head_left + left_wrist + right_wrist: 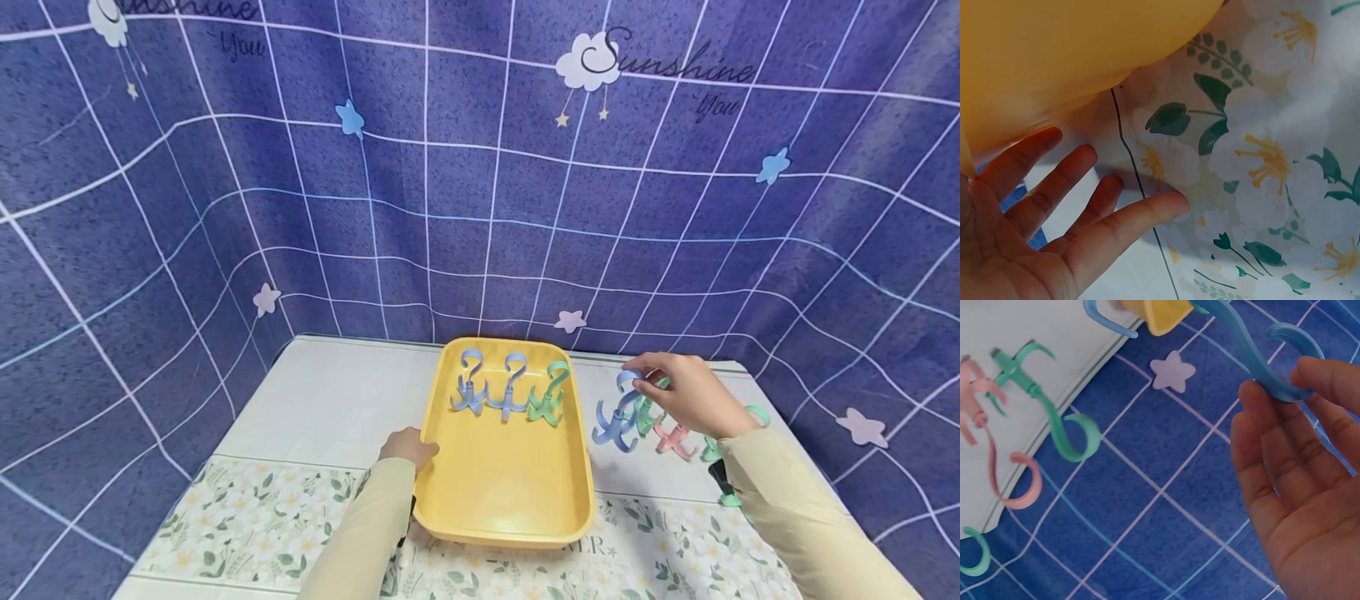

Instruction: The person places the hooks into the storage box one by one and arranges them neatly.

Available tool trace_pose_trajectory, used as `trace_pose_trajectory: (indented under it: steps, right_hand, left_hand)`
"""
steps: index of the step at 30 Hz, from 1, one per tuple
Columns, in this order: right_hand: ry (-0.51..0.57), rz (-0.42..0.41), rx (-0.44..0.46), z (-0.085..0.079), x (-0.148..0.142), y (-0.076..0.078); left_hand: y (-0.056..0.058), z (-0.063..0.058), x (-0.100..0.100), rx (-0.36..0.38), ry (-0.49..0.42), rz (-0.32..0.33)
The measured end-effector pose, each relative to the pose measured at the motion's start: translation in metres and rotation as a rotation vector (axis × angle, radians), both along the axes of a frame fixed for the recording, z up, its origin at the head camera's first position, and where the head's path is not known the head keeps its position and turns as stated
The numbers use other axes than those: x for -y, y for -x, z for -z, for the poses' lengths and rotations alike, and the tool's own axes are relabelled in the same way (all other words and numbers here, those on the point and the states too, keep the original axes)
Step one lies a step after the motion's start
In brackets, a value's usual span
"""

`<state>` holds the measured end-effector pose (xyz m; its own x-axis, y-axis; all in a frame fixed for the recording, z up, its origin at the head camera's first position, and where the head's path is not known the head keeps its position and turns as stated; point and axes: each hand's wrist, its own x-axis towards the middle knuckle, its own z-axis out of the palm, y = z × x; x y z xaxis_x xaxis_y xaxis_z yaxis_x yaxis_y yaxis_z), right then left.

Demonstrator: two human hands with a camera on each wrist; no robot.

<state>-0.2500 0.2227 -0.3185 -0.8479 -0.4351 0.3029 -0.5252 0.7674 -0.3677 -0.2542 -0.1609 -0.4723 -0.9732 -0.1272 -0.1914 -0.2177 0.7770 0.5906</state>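
My right hand (pixel 686 392) pinches the curved top of a blue claw hook (pixel 617 429) between thumb and fingertips, to the right of the tray. The right wrist view shows the bend of this hook (pixel 1291 394) at the fingertips, its prongs mostly out of frame. My left hand (pixel 408 448) holds the left side of a yellow tray (pixel 502 492), thumb over the rim. In the left wrist view its other fingers (pixel 1047 200) spread out below the tray wall. Two bluish hooks (pixel 470 392) and a green hook (pixel 547 404) lie in a row at the tray's far end.
Right of the tray, a pink hook (pixel 677 440) and several green hooks (pixel 1029 381) lie on the white table, partly behind my right hand and sleeve. A black object (pixel 718 475) lies near the right forearm. A blue grid-patterned curtain (pixel 480 167) rises behind the table.
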Motion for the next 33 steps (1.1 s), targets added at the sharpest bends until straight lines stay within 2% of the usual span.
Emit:
trace_pose_trajectory:
  steps: [13,25,33]
  right_hand:
    - [0.009,-0.093,-0.044,-0.003,0.039,0.011]
    - [-0.025,-0.133,0.016,0.001,0.082,0.027]
    - [-0.006,-0.169,0.010,0.006,0.108,0.031]
  left_hand:
    - [0.003,0.003,0.002,0.001,0.013,0.000]
    - [0.001,0.004,0.003,0.001,0.033,-0.006]
    - [0.002,0.007,-0.002,0.004,-0.005,-0.026]
